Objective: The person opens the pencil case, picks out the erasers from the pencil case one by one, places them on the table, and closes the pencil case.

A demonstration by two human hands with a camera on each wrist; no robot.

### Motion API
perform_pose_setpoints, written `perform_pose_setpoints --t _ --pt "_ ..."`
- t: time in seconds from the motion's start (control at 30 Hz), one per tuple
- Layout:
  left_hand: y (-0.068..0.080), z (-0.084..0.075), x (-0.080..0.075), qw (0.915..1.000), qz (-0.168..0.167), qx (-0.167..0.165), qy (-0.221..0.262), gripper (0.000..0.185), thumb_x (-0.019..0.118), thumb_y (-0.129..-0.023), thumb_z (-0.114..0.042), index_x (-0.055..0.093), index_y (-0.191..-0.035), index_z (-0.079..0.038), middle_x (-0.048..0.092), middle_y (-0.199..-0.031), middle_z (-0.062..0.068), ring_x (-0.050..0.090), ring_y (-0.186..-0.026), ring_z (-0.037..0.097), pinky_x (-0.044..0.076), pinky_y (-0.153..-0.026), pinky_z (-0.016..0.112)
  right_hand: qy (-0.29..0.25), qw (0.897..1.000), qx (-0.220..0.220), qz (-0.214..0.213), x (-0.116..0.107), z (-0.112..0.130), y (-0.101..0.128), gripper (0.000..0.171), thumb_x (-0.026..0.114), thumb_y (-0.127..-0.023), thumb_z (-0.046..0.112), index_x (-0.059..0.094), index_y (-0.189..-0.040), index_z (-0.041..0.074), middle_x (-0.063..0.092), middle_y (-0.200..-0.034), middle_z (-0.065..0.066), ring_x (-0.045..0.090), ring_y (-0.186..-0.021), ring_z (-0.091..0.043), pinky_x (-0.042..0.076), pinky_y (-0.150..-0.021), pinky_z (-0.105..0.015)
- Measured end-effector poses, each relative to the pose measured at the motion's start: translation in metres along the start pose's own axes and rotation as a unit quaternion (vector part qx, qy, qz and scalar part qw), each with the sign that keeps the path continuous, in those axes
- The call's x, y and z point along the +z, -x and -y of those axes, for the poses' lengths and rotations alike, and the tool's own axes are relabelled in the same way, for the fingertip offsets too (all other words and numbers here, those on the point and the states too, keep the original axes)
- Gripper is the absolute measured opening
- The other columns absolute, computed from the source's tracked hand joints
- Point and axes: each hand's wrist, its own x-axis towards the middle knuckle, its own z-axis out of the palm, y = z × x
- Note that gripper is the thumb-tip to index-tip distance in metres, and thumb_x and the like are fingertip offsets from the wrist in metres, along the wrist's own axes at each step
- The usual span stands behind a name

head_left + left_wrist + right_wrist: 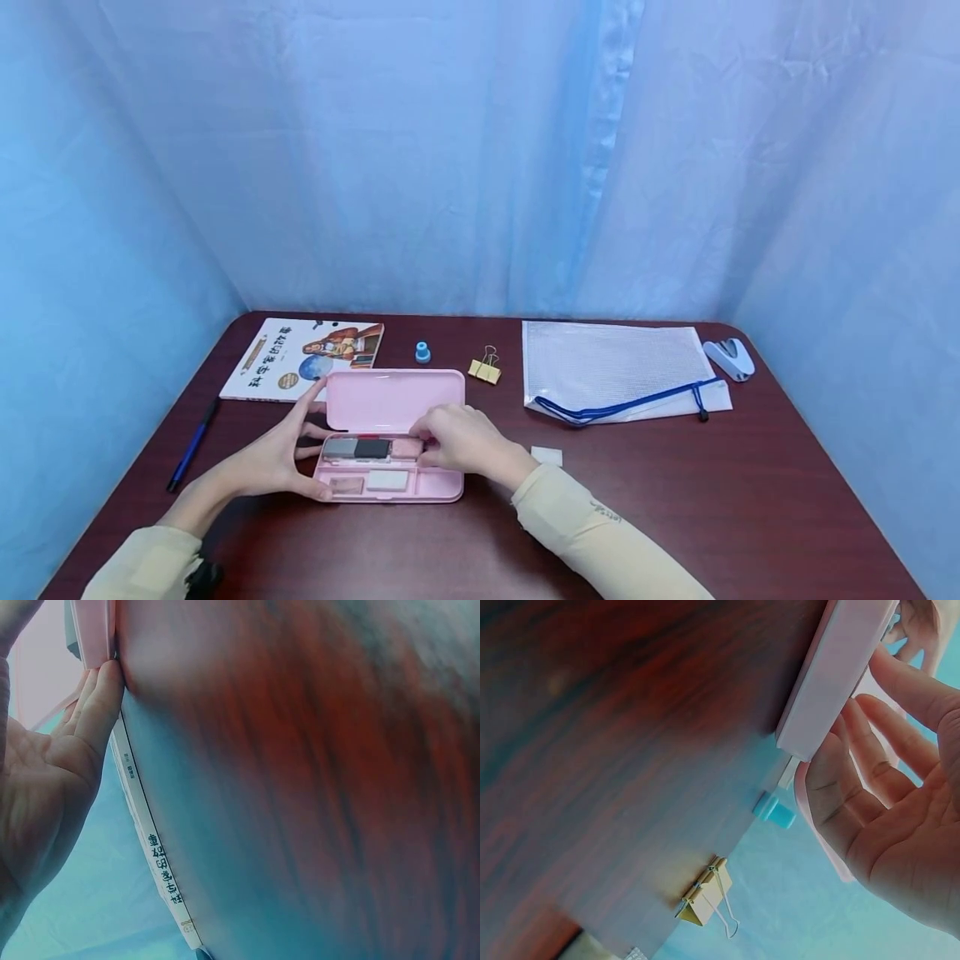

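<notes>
Hiding pink case [390, 433] contents: right hand [457, 440], grip seemingly pinching

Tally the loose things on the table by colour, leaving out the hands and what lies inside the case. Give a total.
Pink: 1, the open pencil case
Blue: 2, the pen and the small cap-like piece
Yellow: 1, the binder clip
White: 4, the book, the mesh pouch, the stapler, the small square piece
Total: 8
</notes>
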Motion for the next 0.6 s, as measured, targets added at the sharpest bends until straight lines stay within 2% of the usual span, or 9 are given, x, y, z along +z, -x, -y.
perform_pose_setpoints --t 0.17,0.33,0.6 --pt "-0.0026 -0.0012 0.0021 1.0000 0.001 0.001 0.002 0.143 0.097 -0.067 -0.016 -0.009 -0.163 -0.030 0.027 -0.146 0.019 0.056 -0.122 0.038 0.057 -0.094 0.041 -0.002 1.000 0.004 -0.001 -0.0009 -0.0028 0.0006 0.014 0.084 -0.083 0.018 0.079 -0.095 0.023 0.064 -0.076 0.013 0.050 -0.071 -0.006 0.041 -0.055 -0.021" --pt "-0.0031 -0.0028 0.0025 1.0000 0.002 0.002 0.007 0.142 0.096 -0.068 -0.015 -0.009 -0.162 -0.031 0.025 -0.147 0.020 0.055 -0.122 0.038 0.056 -0.095 0.040 0.006 1.000 0.009 0.000 -0.0012 -0.0021 0.0000 0.012 0.084 -0.083 0.017 0.079 -0.092 0.024 0.059 -0.071 0.014 0.049 -0.069 -0.006 0.040 -0.053 -0.022" --pt "-0.0004 -0.0032 -0.0009 1.0000 0.003 0.001 -0.003 0.143 0.096 -0.068 -0.016 -0.010 -0.163 -0.027 0.025 -0.147 0.022 0.056 -0.121 0.039 0.057 -0.094 0.041 0.003 1.000 0.015 0.005 0.0012 0.0005 -0.0026 0.014 0.084 -0.084 0.019 0.080 -0.096 0.024 0.062 -0.075 0.012 0.050 -0.072 -0.007 0.042 -0.056 -0.022"
